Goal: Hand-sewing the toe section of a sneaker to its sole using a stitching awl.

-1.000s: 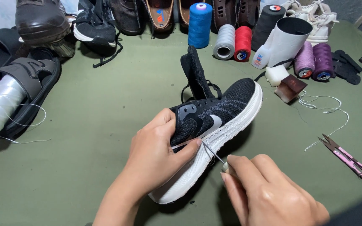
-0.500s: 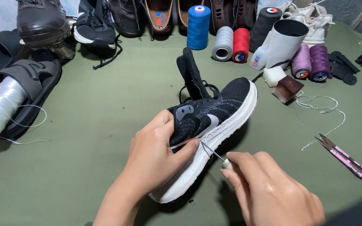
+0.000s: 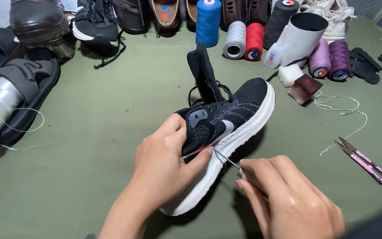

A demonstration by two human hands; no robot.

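I'm gripping the light, squishy black knit sneaker with white foam sole (image 3: 226, 128) round its heel in my left hand (image 3: 166, 166), while my right hand (image 3: 284, 194) is pinching a thin steel awl (image 3: 227, 160) poking into the firmer sole seam.

- Your left hand (image 3: 164, 168) is gripping the sneaker (image 3: 226, 132) at the centre of the mat (image 3: 111, 132).
- Your right hand (image 3: 288, 199) is sitting just right of it, holding the awl (image 3: 226, 158) against its sole.
- Thread spools (image 3: 244, 37) are standing behind the sneaker.
- Snips (image 3: 363, 161) are lying to the right.
- A sandal (image 3: 18, 97) is lying far left.
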